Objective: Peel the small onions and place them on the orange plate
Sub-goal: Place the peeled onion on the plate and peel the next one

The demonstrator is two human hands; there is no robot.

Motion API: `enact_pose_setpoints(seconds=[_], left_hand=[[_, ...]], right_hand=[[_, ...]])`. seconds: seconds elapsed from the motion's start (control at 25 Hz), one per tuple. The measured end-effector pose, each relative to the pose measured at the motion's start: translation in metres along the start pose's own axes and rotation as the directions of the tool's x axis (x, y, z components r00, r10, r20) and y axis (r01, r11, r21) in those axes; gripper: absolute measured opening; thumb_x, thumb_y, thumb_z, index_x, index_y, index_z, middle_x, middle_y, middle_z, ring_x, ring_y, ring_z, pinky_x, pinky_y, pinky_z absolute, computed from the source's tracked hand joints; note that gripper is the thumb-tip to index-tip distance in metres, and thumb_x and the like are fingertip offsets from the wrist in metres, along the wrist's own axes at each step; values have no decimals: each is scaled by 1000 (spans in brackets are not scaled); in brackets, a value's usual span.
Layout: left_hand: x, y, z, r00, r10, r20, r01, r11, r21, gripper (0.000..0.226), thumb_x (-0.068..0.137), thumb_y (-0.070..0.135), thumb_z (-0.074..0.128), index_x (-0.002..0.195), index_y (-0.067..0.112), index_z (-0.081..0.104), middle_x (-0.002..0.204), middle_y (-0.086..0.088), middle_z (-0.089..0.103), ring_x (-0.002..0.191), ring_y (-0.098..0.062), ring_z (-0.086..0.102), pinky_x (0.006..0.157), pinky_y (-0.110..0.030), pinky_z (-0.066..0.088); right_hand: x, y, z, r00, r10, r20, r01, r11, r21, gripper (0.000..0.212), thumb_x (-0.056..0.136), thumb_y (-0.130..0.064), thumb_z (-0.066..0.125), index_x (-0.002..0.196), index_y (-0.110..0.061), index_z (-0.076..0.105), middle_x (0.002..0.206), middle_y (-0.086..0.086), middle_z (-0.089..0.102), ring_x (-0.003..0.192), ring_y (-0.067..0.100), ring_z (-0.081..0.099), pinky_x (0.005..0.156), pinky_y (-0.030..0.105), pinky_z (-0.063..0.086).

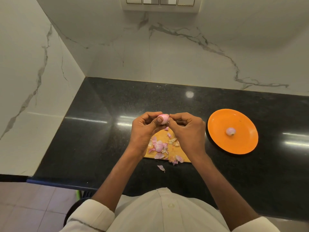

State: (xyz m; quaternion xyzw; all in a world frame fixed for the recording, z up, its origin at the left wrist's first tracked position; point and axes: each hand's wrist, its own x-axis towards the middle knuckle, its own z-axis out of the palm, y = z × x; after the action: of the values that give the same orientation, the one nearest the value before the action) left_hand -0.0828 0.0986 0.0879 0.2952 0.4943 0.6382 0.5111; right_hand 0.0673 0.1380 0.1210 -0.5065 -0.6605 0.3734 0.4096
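A small pinkish onion [163, 119] is held up above the wooden cutting board [173, 148]. My left hand [145, 129] grips it, thumb across its front. My right hand [185, 129] pinches at the onion's right side with fingertips. Loose pink onion skins [158, 146] lie scattered over the board, and one skin [161, 167] lies on the counter in front of it. To the right, the orange plate [237, 144] holds one peeled onion [231, 131] near its middle.
The black granite counter [93, 139] runs from a marble side wall on the left to the right edge of view. A marble back wall with a switch panel [159, 1] stands behind. The counter's front edge is near my body.
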Motion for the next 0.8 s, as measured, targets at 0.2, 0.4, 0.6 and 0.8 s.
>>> enact_pose_setpoints(seconds=[0.2,0.4,0.6,0.8], left_hand=[[-2,-5,7,1000,30,0,-30,1000,6,36,84,14,81,115,0,72,114,-22,77,113,-38,73,99,-53,58],[-4,-6,9,1000,21,9,-21,1000,-13,34,84,8,78,116,0,71,116,-21,76,114,-36,73,99,-48,59],[-1,1,4,999,-24,24,27,995,-99,33,85,11,75,117,1,71,120,-19,75,117,-35,72,95,-41,62],[0,4,-1,1000,-20,24,23,991,-132,37,86,19,73,118,1,70,119,-18,74,115,-35,72,89,-37,63]], right_hand=[[0,-1,5,997,26,-68,-30,998,-62,17,89,-29,84,89,-15,74,77,-8,71,70,5,69,63,16,56],[2,-1,5,997,34,-70,-40,996,-84,13,87,-19,83,85,-15,70,74,-8,68,67,8,67,60,19,56],[7,-1,-4,999,53,-10,-53,999,-11,5,92,-19,79,94,-17,74,82,-9,72,77,6,70,67,19,59],[6,-3,-9,994,-66,88,67,998,-6,26,94,-23,77,120,-21,78,103,-8,77,96,6,72,81,21,61]])
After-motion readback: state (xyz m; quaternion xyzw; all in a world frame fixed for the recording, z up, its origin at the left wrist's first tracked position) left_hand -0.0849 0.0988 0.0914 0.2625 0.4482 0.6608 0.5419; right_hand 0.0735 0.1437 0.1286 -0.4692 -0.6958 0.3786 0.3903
